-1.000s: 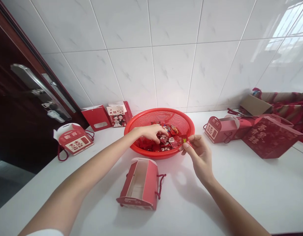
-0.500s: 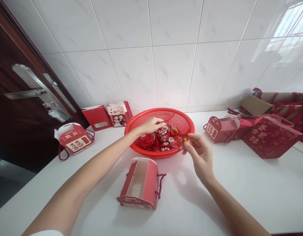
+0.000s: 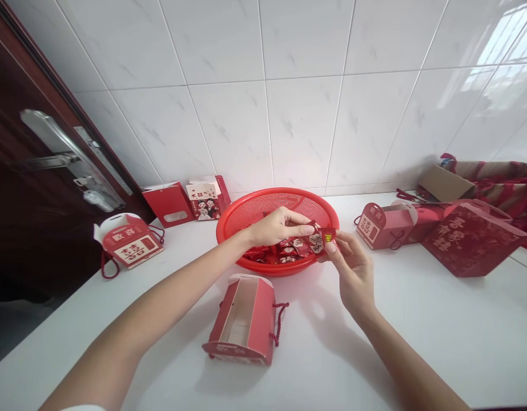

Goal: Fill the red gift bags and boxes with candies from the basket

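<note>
A red plastic basket (image 3: 233, 220) with a perforated wall holds several red wrapped candies (image 3: 289, 249). Above its right part, my left hand (image 3: 280, 227) pinches a dark red candy with pale lettering (image 3: 316, 242). My right hand (image 3: 353, 262) is closed on a red packet with yellow-green print (image 3: 328, 236) at the basket's right rim. The two wrapped pieces meet or overlap between my fingers. In front of the basket sits an open pink-red box (image 3: 261, 317) with a rope handle, its visible inside bare.
On the white table (image 3: 417, 342), a red box (image 3: 132, 242) stands at left, with a red card box (image 3: 169, 205) and a couple-print box (image 3: 204, 202) near the wall. More boxes (image 3: 385, 225) and a large red box (image 3: 471, 240) are at right. A door (image 3: 27, 217) borders the left.
My left hand has moved right from the candies in the basket, now with a candy between its fingers beside my right hand. My right hand has barely moved and keeps its packet.
</note>
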`<state>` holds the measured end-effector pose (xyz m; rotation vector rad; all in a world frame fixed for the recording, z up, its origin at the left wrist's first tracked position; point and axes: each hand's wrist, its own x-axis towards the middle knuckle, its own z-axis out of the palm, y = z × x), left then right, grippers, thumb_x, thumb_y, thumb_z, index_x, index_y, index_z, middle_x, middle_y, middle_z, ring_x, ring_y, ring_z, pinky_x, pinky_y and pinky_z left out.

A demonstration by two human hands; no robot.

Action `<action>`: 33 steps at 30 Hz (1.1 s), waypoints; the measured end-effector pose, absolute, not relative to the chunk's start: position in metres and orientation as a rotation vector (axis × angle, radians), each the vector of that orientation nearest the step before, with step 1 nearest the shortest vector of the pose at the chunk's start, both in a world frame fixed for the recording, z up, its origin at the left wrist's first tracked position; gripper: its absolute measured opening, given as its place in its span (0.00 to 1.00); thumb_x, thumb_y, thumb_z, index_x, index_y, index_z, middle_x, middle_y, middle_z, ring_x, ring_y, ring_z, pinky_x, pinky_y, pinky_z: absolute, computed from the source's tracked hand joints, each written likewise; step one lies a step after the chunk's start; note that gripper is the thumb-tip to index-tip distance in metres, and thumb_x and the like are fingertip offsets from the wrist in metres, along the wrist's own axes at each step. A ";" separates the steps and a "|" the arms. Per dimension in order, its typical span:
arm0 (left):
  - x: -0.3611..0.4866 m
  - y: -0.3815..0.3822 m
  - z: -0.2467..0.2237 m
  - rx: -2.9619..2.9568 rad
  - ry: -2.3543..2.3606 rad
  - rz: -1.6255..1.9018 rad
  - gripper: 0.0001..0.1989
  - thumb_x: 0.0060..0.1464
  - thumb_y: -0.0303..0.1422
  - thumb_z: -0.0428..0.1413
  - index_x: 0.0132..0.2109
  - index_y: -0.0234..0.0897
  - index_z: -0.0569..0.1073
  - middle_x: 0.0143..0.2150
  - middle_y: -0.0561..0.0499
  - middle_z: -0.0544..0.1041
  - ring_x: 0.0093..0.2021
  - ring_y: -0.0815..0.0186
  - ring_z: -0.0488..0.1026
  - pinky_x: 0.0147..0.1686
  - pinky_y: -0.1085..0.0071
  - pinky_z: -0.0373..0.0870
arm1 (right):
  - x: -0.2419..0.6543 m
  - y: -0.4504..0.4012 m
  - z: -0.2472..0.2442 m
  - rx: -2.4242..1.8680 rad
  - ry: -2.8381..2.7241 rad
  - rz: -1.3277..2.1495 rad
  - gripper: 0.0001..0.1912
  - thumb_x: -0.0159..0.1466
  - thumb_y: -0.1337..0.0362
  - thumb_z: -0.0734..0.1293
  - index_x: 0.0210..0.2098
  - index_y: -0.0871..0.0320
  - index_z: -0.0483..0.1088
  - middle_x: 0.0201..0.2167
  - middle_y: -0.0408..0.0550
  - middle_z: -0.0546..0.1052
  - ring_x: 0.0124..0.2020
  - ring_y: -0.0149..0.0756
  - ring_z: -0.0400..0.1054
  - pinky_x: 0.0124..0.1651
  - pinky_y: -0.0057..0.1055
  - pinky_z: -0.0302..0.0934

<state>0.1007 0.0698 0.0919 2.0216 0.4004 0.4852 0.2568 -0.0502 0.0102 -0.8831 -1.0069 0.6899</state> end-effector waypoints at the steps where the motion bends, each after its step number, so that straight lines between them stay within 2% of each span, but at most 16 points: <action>1: 0.101 0.069 0.094 2.034 0.405 0.474 0.14 0.61 0.41 0.61 0.39 0.33 0.83 0.36 0.47 0.83 0.39 0.62 0.78 0.41 0.68 0.73 | 0.257 -0.051 0.011 -0.863 -1.006 0.714 0.12 0.64 0.54 0.74 0.44 0.52 0.75 0.37 0.46 0.80 0.38 0.38 0.76 0.40 0.36 0.73; 4: 0.094 0.075 0.100 2.081 0.452 0.410 0.15 0.61 0.41 0.61 0.47 0.36 0.83 0.45 0.47 0.84 0.47 0.60 0.79 0.48 0.66 0.74 | 0.257 -0.052 0.014 -0.825 -1.007 0.763 0.12 0.64 0.55 0.75 0.43 0.52 0.74 0.37 0.45 0.81 0.35 0.36 0.75 0.38 0.34 0.73; 7: 0.080 0.095 0.104 2.153 0.620 0.345 0.22 0.62 0.45 0.58 0.58 0.38 0.78 0.53 0.46 0.82 0.54 0.58 0.78 0.54 0.65 0.72 | 0.257 -0.052 0.014 -0.834 -1.020 0.763 0.12 0.63 0.56 0.76 0.41 0.53 0.74 0.36 0.45 0.80 0.31 0.34 0.73 0.37 0.33 0.73; 10: 0.062 0.118 0.102 2.359 0.993 0.162 0.28 0.62 0.49 0.54 0.62 0.39 0.74 0.62 0.44 0.77 0.61 0.55 0.73 0.56 0.66 0.70 | 0.257 -0.051 0.014 -0.845 -1.015 0.756 0.13 0.62 0.56 0.76 0.41 0.53 0.74 0.34 0.44 0.79 0.31 0.33 0.73 0.37 0.33 0.72; 12: 0.051 0.129 0.097 2.433 1.182 -0.055 0.32 0.55 0.51 0.58 0.61 0.39 0.75 0.64 0.42 0.75 0.62 0.51 0.72 0.56 0.65 0.69 | 0.257 -0.051 0.014 -0.854 -1.003 0.752 0.13 0.61 0.56 0.77 0.41 0.53 0.74 0.34 0.44 0.79 0.31 0.33 0.73 0.37 0.32 0.72; 14: 0.042 0.134 0.090 2.431 1.255 -0.172 0.37 0.44 0.52 0.66 0.59 0.38 0.77 0.62 0.39 0.77 0.60 0.47 0.74 0.53 0.64 0.70 | 0.256 -0.051 0.014 -0.863 -0.993 0.751 0.14 0.61 0.55 0.77 0.41 0.54 0.74 0.35 0.45 0.79 0.31 0.34 0.72 0.36 0.33 0.72; 16: 0.037 0.135 0.083 2.418 1.291 -0.215 0.41 0.34 0.50 0.70 0.56 0.38 0.79 0.58 0.39 0.80 0.56 0.45 0.76 0.50 0.65 0.72 | 0.256 -0.052 0.014 -0.871 -0.989 0.753 0.15 0.61 0.54 0.77 0.41 0.54 0.74 0.35 0.45 0.79 0.31 0.34 0.72 0.35 0.33 0.72; 18: 0.035 0.134 0.078 2.417 1.321 -0.210 0.42 0.30 0.49 0.72 0.55 0.38 0.80 0.56 0.39 0.81 0.54 0.44 0.77 0.47 0.65 0.72 | 0.256 -0.052 0.014 -0.880 -0.991 0.751 0.15 0.61 0.54 0.77 0.41 0.54 0.73 0.34 0.45 0.78 0.30 0.34 0.72 0.34 0.34 0.73; 21: 0.037 0.134 0.076 2.433 1.343 -0.072 0.39 0.36 0.48 0.70 0.57 0.39 0.78 0.59 0.41 0.79 0.57 0.46 0.76 0.51 0.65 0.71 | 0.255 -0.052 0.013 -0.891 -0.993 0.744 0.16 0.60 0.54 0.77 0.41 0.54 0.73 0.34 0.45 0.78 0.30 0.34 0.71 0.34 0.34 0.73; 24: 0.040 0.139 0.079 2.443 1.395 0.188 0.38 0.46 0.46 0.66 0.64 0.39 0.72 0.67 0.43 0.72 0.65 0.48 0.69 0.61 0.64 0.65 | 0.255 -0.052 0.012 -0.899 -0.988 0.744 0.16 0.60 0.54 0.77 0.41 0.54 0.73 0.35 0.45 0.78 0.30 0.34 0.72 0.33 0.33 0.73; 26: 0.042 0.145 0.079 2.421 1.446 0.355 0.39 0.50 0.46 0.64 0.66 0.38 0.68 0.69 0.41 0.69 0.67 0.47 0.66 0.64 0.61 0.63 | 0.255 -0.052 0.012 -0.902 -0.992 0.738 0.15 0.61 0.54 0.77 0.41 0.55 0.73 0.34 0.45 0.78 0.29 0.34 0.71 0.33 0.33 0.73; 30: 0.047 0.161 0.072 2.309 1.503 0.562 0.35 0.53 0.45 0.62 0.65 0.34 0.68 0.67 0.36 0.72 0.64 0.46 0.70 0.61 0.59 0.67 | 0.255 -0.052 0.013 -0.907 -1.016 0.718 0.16 0.61 0.53 0.77 0.40 0.55 0.73 0.34 0.45 0.78 0.29 0.34 0.71 0.32 0.33 0.72; 33: 0.051 0.171 0.062 2.221 1.495 0.618 0.29 0.59 0.39 0.56 0.65 0.32 0.67 0.57 0.37 0.79 0.55 0.51 0.78 0.52 0.60 0.74 | 0.255 -0.052 0.014 -0.919 -1.028 0.710 0.15 0.61 0.53 0.76 0.40 0.55 0.73 0.35 0.46 0.78 0.29 0.34 0.71 0.32 0.33 0.72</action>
